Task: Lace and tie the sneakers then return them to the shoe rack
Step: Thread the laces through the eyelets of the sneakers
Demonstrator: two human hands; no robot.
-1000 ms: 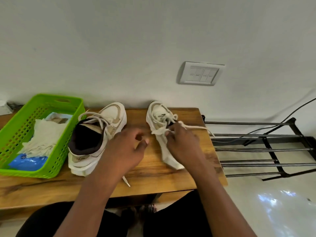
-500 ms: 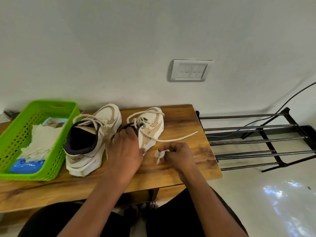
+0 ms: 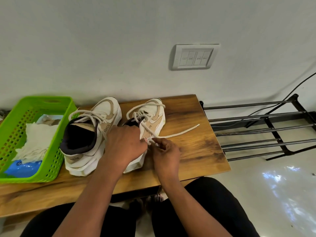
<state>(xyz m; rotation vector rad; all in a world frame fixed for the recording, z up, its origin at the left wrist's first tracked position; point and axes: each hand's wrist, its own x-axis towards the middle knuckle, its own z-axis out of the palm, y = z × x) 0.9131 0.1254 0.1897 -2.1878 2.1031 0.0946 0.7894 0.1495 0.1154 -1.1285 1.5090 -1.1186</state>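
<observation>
Pinching the lace with left hand and right hand fingers beside the sneaker; pull evenly, no yanking.

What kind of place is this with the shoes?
Probably a home, maybe near the door: a metal shoe rack stands beside a wooden table, with a light switch panel above.
</observation>
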